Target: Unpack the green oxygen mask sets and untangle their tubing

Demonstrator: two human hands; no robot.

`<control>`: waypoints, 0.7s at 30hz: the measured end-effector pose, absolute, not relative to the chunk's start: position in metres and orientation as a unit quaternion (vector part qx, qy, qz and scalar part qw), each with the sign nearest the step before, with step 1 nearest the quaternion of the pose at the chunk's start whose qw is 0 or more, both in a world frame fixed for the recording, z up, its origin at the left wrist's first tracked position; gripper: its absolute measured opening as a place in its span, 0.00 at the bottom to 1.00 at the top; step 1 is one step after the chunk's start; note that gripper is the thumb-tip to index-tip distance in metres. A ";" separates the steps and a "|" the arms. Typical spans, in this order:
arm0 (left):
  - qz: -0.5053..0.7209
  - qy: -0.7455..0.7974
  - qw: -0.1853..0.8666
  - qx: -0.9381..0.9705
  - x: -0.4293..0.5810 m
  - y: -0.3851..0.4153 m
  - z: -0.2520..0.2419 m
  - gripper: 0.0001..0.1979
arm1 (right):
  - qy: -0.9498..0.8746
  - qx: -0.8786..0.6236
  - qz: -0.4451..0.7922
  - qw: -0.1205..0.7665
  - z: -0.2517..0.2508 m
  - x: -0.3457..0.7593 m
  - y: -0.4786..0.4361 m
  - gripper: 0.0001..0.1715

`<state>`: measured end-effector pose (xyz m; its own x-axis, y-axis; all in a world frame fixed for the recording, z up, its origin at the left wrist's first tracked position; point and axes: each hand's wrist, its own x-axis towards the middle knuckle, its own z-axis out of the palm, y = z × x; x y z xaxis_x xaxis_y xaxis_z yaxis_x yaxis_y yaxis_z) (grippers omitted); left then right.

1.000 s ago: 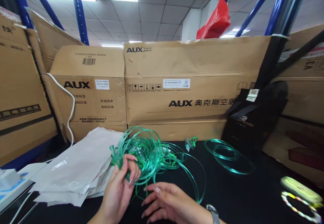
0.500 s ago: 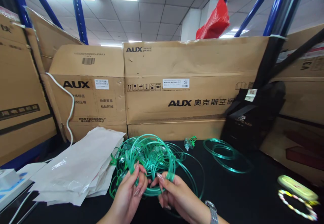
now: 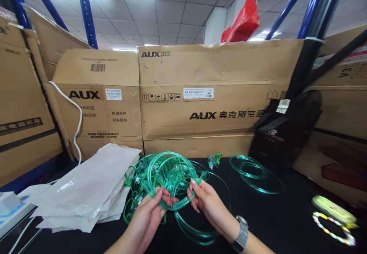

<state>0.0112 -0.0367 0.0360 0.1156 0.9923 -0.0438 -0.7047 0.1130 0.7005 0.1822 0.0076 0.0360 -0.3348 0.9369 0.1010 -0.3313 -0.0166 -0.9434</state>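
Observation:
A coil of translucent green tubing (image 3: 172,154) is held upright between my hands, over the table's middle. My left hand (image 3: 153,208) grips its lower left side, thumb on top and fingers curled underneath. On the lower right side, my right hand (image 3: 203,196) pinches the coil between thumb and fingers; a watch is on that wrist. Some tubing loops (image 3: 197,238) droop below the held coil towards the table's front. Right behind lies a tangled pile of green tubing with clear plastic pieces and green straps (image 3: 137,177), partly hidden by the coil.
White plastic bags (image 3: 88,181) are stacked at left, near a power strip (image 3: 14,208). A small clear piece with green strap (image 3: 213,161) and another tubing coil (image 3: 252,170) lie behind, right. A beaded bracelet (image 3: 332,235) and yellow-green case (image 3: 334,209) lie far right. Cardboard boxes (image 3: 166,124) wall the back.
My right hand has moved up and to the right along the coil. Loops of tubing now hang lower, below the hands. My left hand stays on the coil's lower left.

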 end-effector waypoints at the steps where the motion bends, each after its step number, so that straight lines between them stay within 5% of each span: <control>1: 0.607 0.272 0.695 0.274 0.011 -0.037 0.036 0.05 | -0.521 -0.312 0.630 0.484 0.036 0.184 0.010 0.24; 10: 0.543 0.319 0.647 0.430 0.020 -0.038 0.025 0.11 | -0.621 -0.385 0.563 0.387 0.031 0.183 0.011 0.29; 21: 0.509 0.338 0.635 0.473 0.020 -0.042 0.033 0.13 | -0.608 -0.418 0.549 0.393 0.032 0.191 0.021 0.30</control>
<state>0.0199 -0.0418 0.0332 0.2530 0.9660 0.0525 -0.3273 0.0344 0.9443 0.1909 0.0207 0.0321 -0.3424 0.9393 0.0197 0.0770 0.0490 -0.9958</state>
